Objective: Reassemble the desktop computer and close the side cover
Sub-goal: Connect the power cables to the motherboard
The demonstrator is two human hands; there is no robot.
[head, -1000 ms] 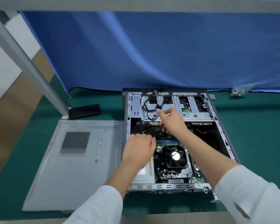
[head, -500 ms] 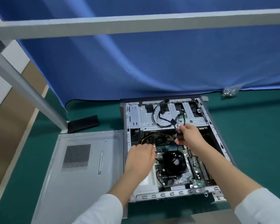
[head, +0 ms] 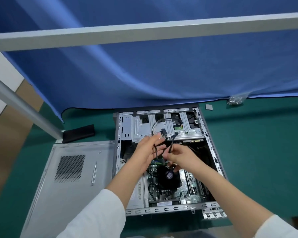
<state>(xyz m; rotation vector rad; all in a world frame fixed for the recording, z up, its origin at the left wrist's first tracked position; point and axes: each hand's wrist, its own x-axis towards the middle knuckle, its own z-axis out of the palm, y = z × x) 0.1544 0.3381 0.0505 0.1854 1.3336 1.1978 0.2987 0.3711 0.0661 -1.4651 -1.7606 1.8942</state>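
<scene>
Far left: grey frame post [head: 22, 107] slanting down to counter [head: 265, 152], black pad [head: 78, 133] at its foot. Side cover [head: 67, 177] flat on green counter, touching case's left wall, slim tool [head: 93, 174] lying on it. Open computer case [head: 212, 148] centre, back edge under blue curtain [head: 144, 69]; bare green surface well to the right. Left hand [head: 144, 155] raised over case, fingers straight and apart, black cables [head: 163, 134] crossing the palm. Right hand [head: 182, 156] pinching one black cable, fingers curled; which cable possibly blurred. Fan [head: 168, 176] below hands. Far right: small grey square [head: 209, 107], bag of screws [head: 236, 100] at curtain hem.
</scene>
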